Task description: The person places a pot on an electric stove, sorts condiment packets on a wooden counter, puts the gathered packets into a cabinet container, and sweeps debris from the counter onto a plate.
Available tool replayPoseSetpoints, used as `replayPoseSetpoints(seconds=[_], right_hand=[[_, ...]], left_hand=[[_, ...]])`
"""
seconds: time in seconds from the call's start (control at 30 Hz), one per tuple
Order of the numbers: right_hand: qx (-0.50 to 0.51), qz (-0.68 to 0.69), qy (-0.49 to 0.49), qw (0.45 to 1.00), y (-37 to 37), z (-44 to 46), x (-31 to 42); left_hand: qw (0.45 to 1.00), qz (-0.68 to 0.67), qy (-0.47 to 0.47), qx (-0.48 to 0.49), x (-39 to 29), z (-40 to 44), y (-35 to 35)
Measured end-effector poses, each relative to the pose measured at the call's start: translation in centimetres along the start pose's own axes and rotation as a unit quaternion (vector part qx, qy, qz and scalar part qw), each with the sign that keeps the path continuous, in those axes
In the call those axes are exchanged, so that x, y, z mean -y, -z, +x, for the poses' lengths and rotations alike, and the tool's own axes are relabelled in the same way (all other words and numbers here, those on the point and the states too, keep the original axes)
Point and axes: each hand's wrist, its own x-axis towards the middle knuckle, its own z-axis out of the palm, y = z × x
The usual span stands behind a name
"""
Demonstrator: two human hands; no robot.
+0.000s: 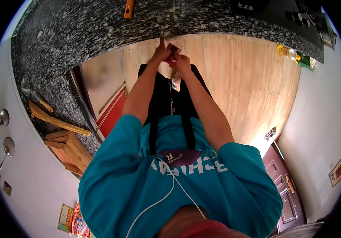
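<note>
Beyond my lap, just below the edge of the dark speckled counter, both hands are close together around a small dark red item. My left hand is on its left side, with one finger pointing up toward the counter edge. Against its right side, my right hand has its fingers closed on it. What exactly the red item is cannot be made out. A small pale shiny item shows beneath my right wrist, over the black clothing.
An orange-handled tool lies on the counter, and a black stove is at the upper right. A yellow oil bottle stands below it. Wood pieces and a wooden box are at left. A door is lower right.
</note>
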Motion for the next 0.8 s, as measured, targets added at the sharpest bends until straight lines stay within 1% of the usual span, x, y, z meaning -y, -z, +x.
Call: replayPoseSetpoints(seconds=[0.03, 0.07, 0.1, 0.17, 0.23, 0.27, 0.3, 0.33, 0.37, 0.43, 0.47, 0.5, 0.57, 0.6, 0.63, 0.7, 0.77, 0.8], right_hand=[[-0.02, -0.071, -0.041, 0.996, 0.5, -0.8, -0.6], [-0.075, -0.16, 0.004, 0.984, 0.7, -2.5, -0.8], [-0.081, -0.16, 0.001, 0.984, 1.6, -2.8, -2.1], [-0.105, -0.167, -0.099, 0.975, 4.7, -2.9, -6.6], [-0.129, -0.155, -0.133, 0.97, 6.6, -5.2, -8.0], [-0.14, -0.179, -0.144, 0.963, 7.7, -6.0, -8.9], [-0.155, -0.139, -0.154, 0.966, 7.9, -7.9, -7.9], [-0.165, -0.149, -0.159, 0.962, 8.5, -8.8, -8.2], [-0.175, -0.158, -0.163, 0.958, 9.2, -9.5, -8.3], [-0.193, -0.138, -0.165, 0.957, 10.6, -10.9, -8.8], [-0.203, -0.125, -0.163, 0.957, 11.2, -11.3, -8.9], [-0.207, -0.119, -0.16, 0.958, 11.8, -11.7, -8.9], [-0.234, -0.033, -0.135, 0.962, 12.9, -12.7, -8.8], [-0.238, -0.032, -0.133, 0.962, 13.2, -13.3, -8.1], [-0.257, -0.011, -0.119, 0.959, 13.6, -14.0, -7.4], [-0.279, 0.008, -0.109, 0.954, 14.2, -14.7, -6.6], [-0.266, 0.028, -0.098, 0.959, 14.5, -14.8, -6.4], [-0.257, 0.023, -0.097, 0.961, 14.2, -14.5, -6.1]], left_hand=[[0.999, -0.024, 0.021, 0.03, -1.1, -2.5, -0.1], [0.998, -0.014, 0.032, 0.055, -0.7, -4.1, -1.0], [0.996, -0.006, 0.043, 0.081, -0.4, -5.6, -2.0], [0.994, -0.006, -0.012, 0.109, -1.3, -9.9, -3.0], [0.991, -0.021, -0.075, 0.111, 1.5, -11.1, -7.0], [0.989, -0.003, -0.05, 0.138, 1.4, -11.8, -7.9], [0.986, 0.016, -0.028, 0.166, 1.4, -12.4, -8.9], [0.982, -0.012, -0.062, 0.179, 1.4, -13.0, -9.8], [0.978, -0.034, -0.049, 0.199, 1.3, -13.5, -10.8], [0.973, 0.122, -0.137, 0.136, 2.1, -14.0, -14.1], [0.964, 0.175, -0.154, 0.126, 2.4, -14.2, -15.2], [0.951, 0.15, -0.115, 0.246, 0.1, -14.4, -14.2], [0.913, 0.208, -0.2, 0.287, -1.8, -14.4, -15.4], [0.899, 0.223, -0.244, 0.286, -0.4, -13.8, -18.2], [0.898, 0.222, -0.247, 0.288, -1.4, -13.9, -18.7], [0.907, 0.181, -0.215, 0.313, -3.5, -14.7, -18.7], [0.921, 0.157, -0.199, 0.295, -4.0, -15.7, -17.8], [0.948, 0.119, -0.161, 0.247, -3.7, -15.9, -17.1]])
